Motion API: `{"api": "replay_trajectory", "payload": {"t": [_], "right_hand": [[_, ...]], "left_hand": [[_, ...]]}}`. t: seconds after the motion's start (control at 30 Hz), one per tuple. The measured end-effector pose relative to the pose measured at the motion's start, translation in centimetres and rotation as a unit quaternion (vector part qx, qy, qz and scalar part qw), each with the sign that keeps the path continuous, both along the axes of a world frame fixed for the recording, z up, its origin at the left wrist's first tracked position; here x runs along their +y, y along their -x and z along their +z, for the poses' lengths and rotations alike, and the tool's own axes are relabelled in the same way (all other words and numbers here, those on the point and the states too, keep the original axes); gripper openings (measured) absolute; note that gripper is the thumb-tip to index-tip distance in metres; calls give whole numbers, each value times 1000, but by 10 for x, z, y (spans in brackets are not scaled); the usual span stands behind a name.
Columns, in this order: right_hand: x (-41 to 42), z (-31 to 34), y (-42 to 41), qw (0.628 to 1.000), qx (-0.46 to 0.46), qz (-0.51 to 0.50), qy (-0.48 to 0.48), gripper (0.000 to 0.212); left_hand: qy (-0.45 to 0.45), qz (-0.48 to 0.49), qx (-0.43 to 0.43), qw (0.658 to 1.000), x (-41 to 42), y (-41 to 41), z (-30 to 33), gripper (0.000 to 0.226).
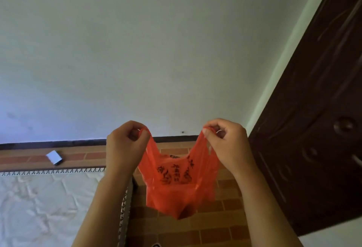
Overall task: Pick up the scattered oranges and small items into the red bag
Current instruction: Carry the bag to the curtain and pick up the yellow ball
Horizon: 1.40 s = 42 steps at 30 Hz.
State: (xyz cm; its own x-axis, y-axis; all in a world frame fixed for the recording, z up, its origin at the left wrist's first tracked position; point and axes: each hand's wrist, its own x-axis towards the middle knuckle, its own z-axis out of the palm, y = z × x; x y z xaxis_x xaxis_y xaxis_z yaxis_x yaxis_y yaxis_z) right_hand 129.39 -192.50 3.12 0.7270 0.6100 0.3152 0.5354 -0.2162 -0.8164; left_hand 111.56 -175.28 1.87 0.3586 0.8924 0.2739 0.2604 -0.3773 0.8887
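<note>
The red bag (177, 186) hangs in mid-air in front of the person, above the brick-patterned floor (215, 233) and just beside the edge of a white mattress (49, 203). The left hand (125, 145) pinches 1 handle and the right hand (225, 145) pinches the other, fingers curled tight round the thin plastic. The film is translucent, crinkled and printed with dark characters, its bottom sagging to a soft point. No oranges show here (nor any loose pieces, unless the small white box (54, 157) by the wall counts). The stretched handles look liable to tear if pulled further apart, or under heavy fruit.
</note>
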Motion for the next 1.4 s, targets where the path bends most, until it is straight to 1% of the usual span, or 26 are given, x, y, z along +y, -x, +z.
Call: {"api": "replay_trajectory", "payload": {"t": [0.17, 0.37, 0.67, 0.77, 0.9, 1.0, 1.1, 1.23, 1.4], "right_hand": [[67, 13, -35, 1000, 14, -14, 5, 10], [131, 23, -68, 999, 12, -52, -10, 9], [226, 20, -144, 999, 5, -53, 7, 9], [276, 14, -179, 1000, 2, -27, 8, 12], [349, 10, -226, 999, -1, 33, 6, 11], [405, 13, -260, 997, 0, 82, 8, 9], [464, 13, -286, 991, 8, 135, 13, 8], [544, 3, -296, 977, 9, 210, 25, 7], [640, -6, -281, 955, 1, 292, 45, 6]], "left_hand": [[5, -21, -5, 1000, 80, -44, 10, 24], [-1, -64, -22, 998, 156, -98, 14, 24], [22, -42, -24, 999, 254, -159, -7, 22], [15, -19, -22, 999, 292, -182, -13, 22], [19, 25, -24, 999, 346, -211, -11, 24], [29, 65, -27, 997, 389, -233, -4, 23], [21, 115, -28, 993, 427, -247, 0, 23], [21, 185, -16, 982, 471, -243, -7, 22], [42, 252, -10, 967, 524, -212, -21, 23]]}}
